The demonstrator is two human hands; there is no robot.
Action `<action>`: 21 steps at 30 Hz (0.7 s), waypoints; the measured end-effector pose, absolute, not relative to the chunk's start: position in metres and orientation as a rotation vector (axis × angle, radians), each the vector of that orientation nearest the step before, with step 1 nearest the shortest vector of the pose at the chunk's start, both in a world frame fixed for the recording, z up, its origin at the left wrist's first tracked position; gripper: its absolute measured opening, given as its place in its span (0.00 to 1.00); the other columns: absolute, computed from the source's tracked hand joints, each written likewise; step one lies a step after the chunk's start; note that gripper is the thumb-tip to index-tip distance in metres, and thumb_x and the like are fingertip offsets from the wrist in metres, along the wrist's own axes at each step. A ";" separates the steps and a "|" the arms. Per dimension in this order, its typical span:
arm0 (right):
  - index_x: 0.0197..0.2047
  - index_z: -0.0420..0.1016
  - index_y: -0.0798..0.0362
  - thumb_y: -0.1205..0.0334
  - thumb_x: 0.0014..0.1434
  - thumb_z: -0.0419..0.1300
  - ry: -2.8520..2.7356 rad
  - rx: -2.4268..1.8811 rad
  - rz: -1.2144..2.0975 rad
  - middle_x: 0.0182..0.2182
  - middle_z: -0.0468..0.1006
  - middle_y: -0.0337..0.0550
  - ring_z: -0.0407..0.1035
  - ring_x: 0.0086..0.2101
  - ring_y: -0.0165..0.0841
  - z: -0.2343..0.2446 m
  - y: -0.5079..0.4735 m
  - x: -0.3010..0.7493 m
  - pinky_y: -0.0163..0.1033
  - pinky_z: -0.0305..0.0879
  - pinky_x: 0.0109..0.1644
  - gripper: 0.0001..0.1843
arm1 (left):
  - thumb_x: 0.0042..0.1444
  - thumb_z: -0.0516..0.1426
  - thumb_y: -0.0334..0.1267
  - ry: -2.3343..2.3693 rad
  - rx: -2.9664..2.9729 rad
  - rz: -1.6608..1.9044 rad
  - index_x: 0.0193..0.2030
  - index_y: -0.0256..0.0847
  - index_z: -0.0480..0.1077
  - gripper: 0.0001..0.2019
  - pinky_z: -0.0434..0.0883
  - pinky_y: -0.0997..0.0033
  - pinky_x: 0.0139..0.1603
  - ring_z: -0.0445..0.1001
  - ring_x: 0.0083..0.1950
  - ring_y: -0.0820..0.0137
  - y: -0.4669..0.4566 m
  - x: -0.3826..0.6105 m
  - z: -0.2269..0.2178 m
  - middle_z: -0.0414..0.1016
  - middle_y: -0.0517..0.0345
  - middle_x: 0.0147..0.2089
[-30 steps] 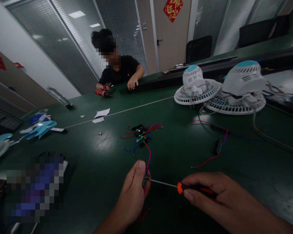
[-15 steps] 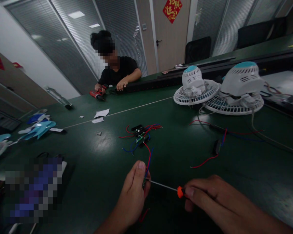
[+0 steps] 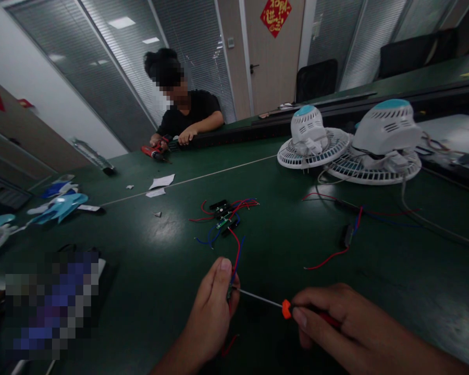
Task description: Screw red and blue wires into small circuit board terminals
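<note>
Pinched in my left hand (image 3: 216,304) is a small circuit board (image 3: 230,292), mostly hidden by the fingers, with red and blue wires (image 3: 238,255) rising from it. My right hand (image 3: 332,317) is closed around the handle of a screwdriver (image 3: 258,298), which has an orange collar and a thin metal shaft. The shaft points left, its tip at the board; whether it sits in a screw I cannot tell. Just beyond my left hand lies a cluster of small boards (image 3: 223,221) with black parts and red and blue wires. A loose black module (image 3: 347,235) with wires rests to the right.
Two white fan heads (image 3: 308,135) lie face down at the back right. Across the green table (image 3: 172,291), a person in black (image 3: 197,112) has a hand on a red power drill (image 3: 154,151). Blue fan blades (image 3: 62,207) and paper scraps (image 3: 162,181) lie at the left.
My right hand's fingers have shifted on the screwdriver handle, showing more of its red part. My left hand stays nearly still. The co-worker's hand has moved slightly left, nearer the drill.
</note>
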State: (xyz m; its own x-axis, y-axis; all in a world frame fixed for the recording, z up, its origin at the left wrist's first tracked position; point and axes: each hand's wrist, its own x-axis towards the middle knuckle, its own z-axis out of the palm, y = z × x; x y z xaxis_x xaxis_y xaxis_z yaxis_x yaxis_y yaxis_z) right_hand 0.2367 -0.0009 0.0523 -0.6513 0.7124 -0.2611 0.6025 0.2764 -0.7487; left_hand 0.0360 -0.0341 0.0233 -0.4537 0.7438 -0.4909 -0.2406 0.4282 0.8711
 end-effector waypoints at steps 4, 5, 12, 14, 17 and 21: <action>0.29 0.75 0.51 0.59 0.63 0.46 -2.403 -1.228 1.342 0.25 0.80 0.44 0.74 0.27 0.35 0.054 0.000 0.236 0.37 0.65 0.30 0.19 | 0.38 0.62 0.64 1.645 0.458 1.226 0.31 0.39 0.71 0.28 0.67 0.83 0.24 0.69 0.28 0.76 -0.035 0.036 0.023 0.70 0.63 0.27; 0.29 0.75 0.50 0.59 0.63 0.46 -2.398 -1.234 1.339 0.25 0.80 0.44 0.74 0.27 0.35 0.053 0.000 0.236 0.37 0.65 0.29 0.19 | 0.38 0.62 0.64 1.635 0.456 1.227 0.32 0.39 0.71 0.27 0.68 0.83 0.25 0.69 0.29 0.75 -0.035 0.035 0.022 0.70 0.62 0.28; 0.30 0.75 0.51 0.58 0.62 0.47 -2.396 -1.234 1.360 0.25 0.79 0.44 0.73 0.26 0.35 0.053 0.001 0.235 0.37 0.64 0.28 0.18 | 0.36 0.63 0.64 1.675 0.430 1.227 0.32 0.39 0.71 0.28 0.70 0.80 0.26 0.72 0.30 0.73 -0.033 0.036 0.024 0.72 0.60 0.29; 0.30 0.75 0.51 0.58 0.62 0.47 -2.388 -1.240 1.371 0.26 0.80 0.44 0.74 0.26 0.35 0.053 0.001 0.235 0.37 0.65 0.29 0.17 | 0.36 0.63 0.64 1.692 0.424 1.232 0.31 0.39 0.72 0.28 0.70 0.80 0.26 0.72 0.30 0.72 -0.033 0.036 0.026 0.72 0.59 0.29; 0.33 0.77 0.50 0.59 0.62 0.48 -2.370 -1.254 1.370 0.28 0.81 0.43 0.74 0.27 0.35 0.051 0.001 0.235 0.37 0.66 0.30 0.16 | 0.36 0.64 0.63 1.687 0.429 1.233 0.31 0.39 0.72 0.27 0.71 0.79 0.26 0.73 0.30 0.72 -0.033 0.037 0.027 0.73 0.59 0.29; 0.35 0.78 0.48 0.58 0.61 0.49 -2.364 -1.275 1.378 0.28 0.81 0.43 0.74 0.28 0.37 0.051 0.000 0.235 0.38 0.67 0.30 0.16 | 0.35 0.65 0.62 1.652 0.393 1.264 0.32 0.40 0.72 0.27 0.70 0.80 0.26 0.72 0.30 0.73 -0.033 0.037 0.024 0.72 0.60 0.29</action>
